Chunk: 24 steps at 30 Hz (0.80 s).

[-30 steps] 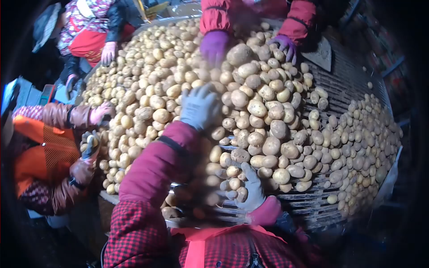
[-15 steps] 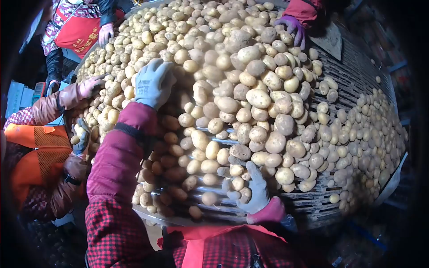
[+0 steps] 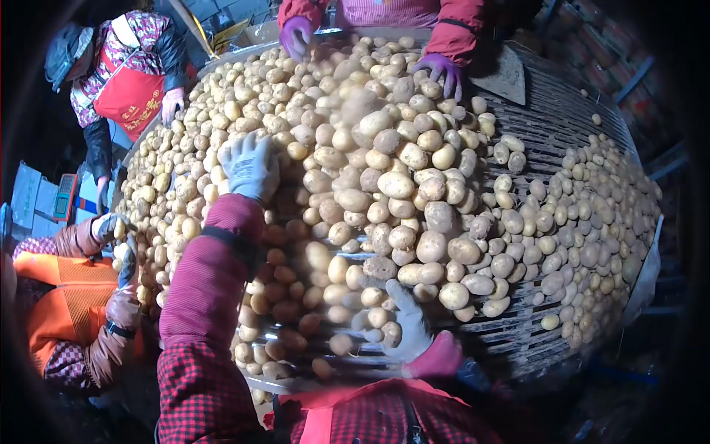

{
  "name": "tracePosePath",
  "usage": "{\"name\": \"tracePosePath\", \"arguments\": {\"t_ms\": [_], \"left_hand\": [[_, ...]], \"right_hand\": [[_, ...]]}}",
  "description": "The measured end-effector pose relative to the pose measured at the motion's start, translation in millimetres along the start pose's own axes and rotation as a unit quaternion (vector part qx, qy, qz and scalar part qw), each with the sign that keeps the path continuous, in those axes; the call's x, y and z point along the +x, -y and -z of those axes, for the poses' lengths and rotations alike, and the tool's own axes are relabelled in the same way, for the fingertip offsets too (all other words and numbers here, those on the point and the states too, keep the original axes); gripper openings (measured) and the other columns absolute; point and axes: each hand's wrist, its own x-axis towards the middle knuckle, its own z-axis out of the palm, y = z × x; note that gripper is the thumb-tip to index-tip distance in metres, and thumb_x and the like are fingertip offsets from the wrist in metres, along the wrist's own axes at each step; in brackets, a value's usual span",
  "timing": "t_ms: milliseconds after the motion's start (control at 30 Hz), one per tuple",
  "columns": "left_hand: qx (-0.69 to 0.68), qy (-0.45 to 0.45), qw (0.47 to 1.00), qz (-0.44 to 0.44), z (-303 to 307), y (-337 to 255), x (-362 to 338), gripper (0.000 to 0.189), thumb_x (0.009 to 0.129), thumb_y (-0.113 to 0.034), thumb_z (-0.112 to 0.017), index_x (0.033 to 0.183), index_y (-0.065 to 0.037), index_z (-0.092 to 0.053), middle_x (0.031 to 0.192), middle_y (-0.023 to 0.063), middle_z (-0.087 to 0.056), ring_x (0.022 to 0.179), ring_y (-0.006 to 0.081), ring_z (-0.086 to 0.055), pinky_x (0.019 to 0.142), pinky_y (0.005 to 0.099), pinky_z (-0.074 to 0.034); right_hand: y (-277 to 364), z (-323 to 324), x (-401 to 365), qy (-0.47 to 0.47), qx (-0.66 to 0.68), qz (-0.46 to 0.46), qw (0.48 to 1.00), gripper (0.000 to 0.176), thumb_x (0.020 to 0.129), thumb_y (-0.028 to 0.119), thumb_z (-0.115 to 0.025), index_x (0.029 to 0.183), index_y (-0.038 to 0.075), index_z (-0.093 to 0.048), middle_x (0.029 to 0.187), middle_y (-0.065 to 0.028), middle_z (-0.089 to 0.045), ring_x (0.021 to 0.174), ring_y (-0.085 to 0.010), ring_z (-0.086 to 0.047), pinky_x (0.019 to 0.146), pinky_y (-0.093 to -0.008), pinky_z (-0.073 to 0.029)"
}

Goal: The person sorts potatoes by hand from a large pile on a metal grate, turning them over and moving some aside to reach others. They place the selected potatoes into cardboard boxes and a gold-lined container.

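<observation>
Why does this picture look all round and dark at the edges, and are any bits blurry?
In the head view, the corners fade to black and the scene looks bent, perhaps from a wide lens; some potatoes at upper middle look smudgy; dark shade lies beside the left sleeve; bluish glare shines off some slats.

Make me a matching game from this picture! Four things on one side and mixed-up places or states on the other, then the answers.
1. Left hand in a grey glove
2. Right hand in a grey glove
3. Purple gloves
4. Bright orange vest

A. Cupped around small round potatoes
B. Worn at the left side of the picture
C. Spread on the big tan potato heap
D. At the far side of the heap

Pairs: 1-C, 2-A, 3-D, 4-B
</observation>
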Motion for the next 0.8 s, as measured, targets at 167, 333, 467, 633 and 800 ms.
{"name": "tracePosePath", "arguments": {"t_ms": [167,333,467,633,800], "left_hand": [[-0.291,-0.012,0.952,-0.095,15.0,-96.5,84.0,0.045,0.097,-0.039,-0.065,0.133,-0.014,-0.063,0.118,0.0163,-0.069,0.107,0.0374,-0.066,0.092,0.0440,-0.051],[-0.296,0.112,0.948,-0.018,1.4,-127.6,102.1,0.045,0.098,-0.049,-0.057,0.133,-0.022,-0.063,0.111,0.0192,-0.072,0.104,0.0390,-0.069,0.089,0.0481,-0.053],[-0.305,0.076,0.946,-0.080,-3.1,-96.9,56.9,0.052,0.097,-0.033,-0.063,0.142,-0.010,-0.055,0.120,0.0202,-0.068,0.103,0.0394,-0.065,0.091,0.0449,-0.053],[-0.382,0.057,0.884,-0.262,57.0,-142.5,38.1,0.060,0.091,-0.045,-0.065,0.136,-0.006,-0.057,0.125,0.0212,-0.060,0.115,0.0431,-0.058,0.099,0.0492,-0.046],[-0.268,-0.020,0.902,-0.337,36.9,-176.5,23.1,0.051,0.083,-0.045,-0.070,0.126,-0.019,-0.062,0.130,0.0072,-0.054,0.127,0.0299,-0.047,0.107,0.0562,-0.032]], "right_hand": [[17.6,-15.0,-3.8,0.061,0.110,-0.051,0.991,0.053,0.108,0.050,-0.043,0.140,0.008,-0.052,0.112,-0.0159,-0.070,0.072,-0.0162,-0.063,0.054,-0.0200,-0.047],[23.3,-28.9,-4.5,0.038,0.086,-0.004,0.996,0.054,0.108,0.049,-0.043,0.141,0.007,-0.051,0.119,-0.0155,-0.068,0.080,-0.0185,-0.066,0.059,-0.0234,-0.051],[18.1,-18.8,-3.4,0.060,0.087,-0.007,0.994,0.054,0.108,0.048,-0.044,0.143,0.007,-0.050,0.121,-0.0152,-0.067,0.085,-0.0200,-0.067,0.062,-0.0248,-0.052],[14.4,-22.0,-0.9,0.039,0.064,0.002,0.997,0.058,0.106,0.051,-0.047,0.145,0.009,-0.049,0.131,-0.0208,-0.062,0.084,-0.0210,-0.065,0.056,-0.0230,-0.050],[20.7,-28.1,-2.6,0.010,0.066,-0.012,0.998,0.053,0.105,0.051,-0.049,0.142,0.013,-0.053,0.131,-0.0204,-0.062,0.082,-0.0217,-0.063,0.055,-0.0215,-0.047]]}}
